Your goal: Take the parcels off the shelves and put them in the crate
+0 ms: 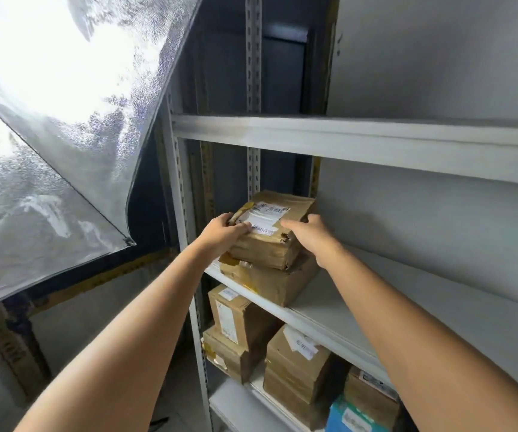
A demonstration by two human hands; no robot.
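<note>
A brown cardboard parcel with a white label lies on top of a larger flat brown parcel at the left end of a white shelf. My left hand grips the top parcel's left edge. My right hand presses on its right side, fingers around the far corner. On the shelf below stand more brown parcels and a blue box. No crate is in view.
The white metal rack has an upper shelf board just above my hands and a slotted upright. A translucent plastic sheet hangs at the left, brightly lit. A grey wall backs the shelves.
</note>
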